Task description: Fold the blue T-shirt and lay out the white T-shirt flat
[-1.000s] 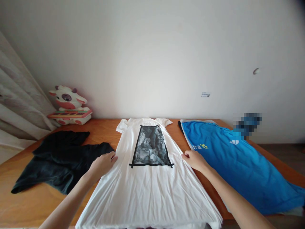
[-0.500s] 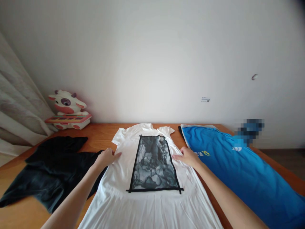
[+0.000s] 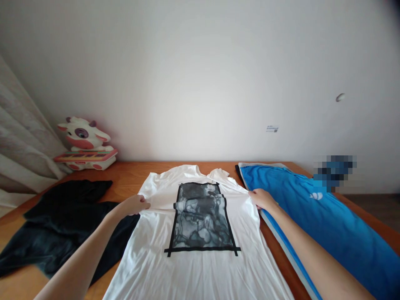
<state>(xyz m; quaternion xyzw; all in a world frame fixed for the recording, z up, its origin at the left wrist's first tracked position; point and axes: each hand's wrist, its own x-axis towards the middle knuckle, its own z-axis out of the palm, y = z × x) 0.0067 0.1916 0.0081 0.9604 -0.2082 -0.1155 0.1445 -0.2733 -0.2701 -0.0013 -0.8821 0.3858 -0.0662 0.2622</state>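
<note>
A white T-shirt (image 3: 200, 275) with a dark, black-framed picture print (image 3: 201, 227) lies on the wooden table, collar toward the wall. My left hand (image 3: 137, 204) grips its left side edge below the sleeve, fingers closed on the cloth. On the opposite side edge, my right hand (image 3: 261, 198) pinches the fabric in the same way. The cloth is drawn taut between both hands, and a crosswise fold runs through the upper part of the print. Both sleeves lie beyond my hands.
Dark clothing (image 3: 71, 225) lies crumpled on the left of the wooden table (image 3: 131, 171). A blue garment (image 3: 312, 216) is spread along the right. A cow-shaped toy keyboard (image 3: 86, 146) stands at the back left, beside a curtain (image 3: 25, 137). The wall (image 3: 200, 83) rises behind.
Both hands have moved outward to the shirt's side edges and closed on the cloth. The shirt's upper part is now wider, and a fold has formed across the print.
</note>
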